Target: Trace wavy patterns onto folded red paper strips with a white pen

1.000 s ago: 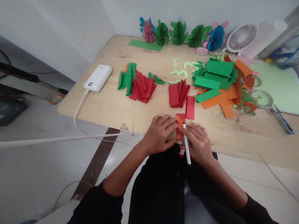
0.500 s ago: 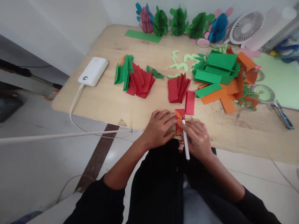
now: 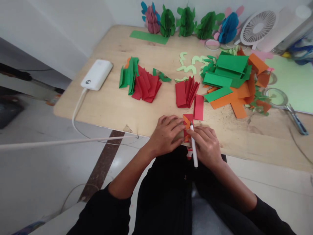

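Note:
A red folded paper (image 3: 190, 117) lies at the table's front edge with an orange cut piece (image 3: 186, 123) on top of it. My left hand (image 3: 167, 133) rests flat from the left, its fingertips on the orange piece. From the right, my right hand (image 3: 204, 142) grips a white pen (image 3: 194, 150), whose dark tip points away from me over the red paper. Just beyond the hands are a single red strip (image 3: 199, 107) and a bunch of folded red papers (image 3: 186, 93).
Green and orange papers (image 3: 232, 70) are heaped at the right, near scissors (image 3: 297, 119). More red papers (image 3: 147, 85) lie left of centre. A white power bank (image 3: 96, 74) with a cable sits at the left. Paper figures (image 3: 186, 22) and a fan (image 3: 259, 27) stand at the back.

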`<act>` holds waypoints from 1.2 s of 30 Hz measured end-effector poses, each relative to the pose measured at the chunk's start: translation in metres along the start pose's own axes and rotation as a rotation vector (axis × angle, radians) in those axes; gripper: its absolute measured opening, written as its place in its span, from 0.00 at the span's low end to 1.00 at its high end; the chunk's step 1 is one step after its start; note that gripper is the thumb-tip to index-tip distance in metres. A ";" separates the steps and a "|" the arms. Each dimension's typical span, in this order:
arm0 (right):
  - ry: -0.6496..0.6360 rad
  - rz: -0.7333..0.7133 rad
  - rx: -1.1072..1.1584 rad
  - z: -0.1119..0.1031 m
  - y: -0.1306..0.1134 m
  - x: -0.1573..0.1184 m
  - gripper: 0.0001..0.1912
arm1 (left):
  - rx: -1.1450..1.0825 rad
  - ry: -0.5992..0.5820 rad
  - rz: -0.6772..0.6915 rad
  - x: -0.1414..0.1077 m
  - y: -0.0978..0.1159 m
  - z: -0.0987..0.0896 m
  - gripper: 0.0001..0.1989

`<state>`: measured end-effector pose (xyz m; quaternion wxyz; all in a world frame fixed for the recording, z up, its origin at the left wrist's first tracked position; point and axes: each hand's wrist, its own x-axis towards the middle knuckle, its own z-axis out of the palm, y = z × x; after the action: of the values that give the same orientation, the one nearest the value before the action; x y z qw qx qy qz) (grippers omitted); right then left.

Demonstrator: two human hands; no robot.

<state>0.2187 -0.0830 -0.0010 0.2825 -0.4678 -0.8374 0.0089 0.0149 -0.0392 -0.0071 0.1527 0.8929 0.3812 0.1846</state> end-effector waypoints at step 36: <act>-0.007 -0.016 -0.005 0.000 0.000 0.001 0.15 | -0.028 -0.016 0.048 0.001 0.000 -0.011 0.20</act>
<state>0.2181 -0.0824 -0.0001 0.2788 -0.4616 -0.8421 0.0062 0.0112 -0.0368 0.0027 0.1638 0.9011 0.3556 0.1865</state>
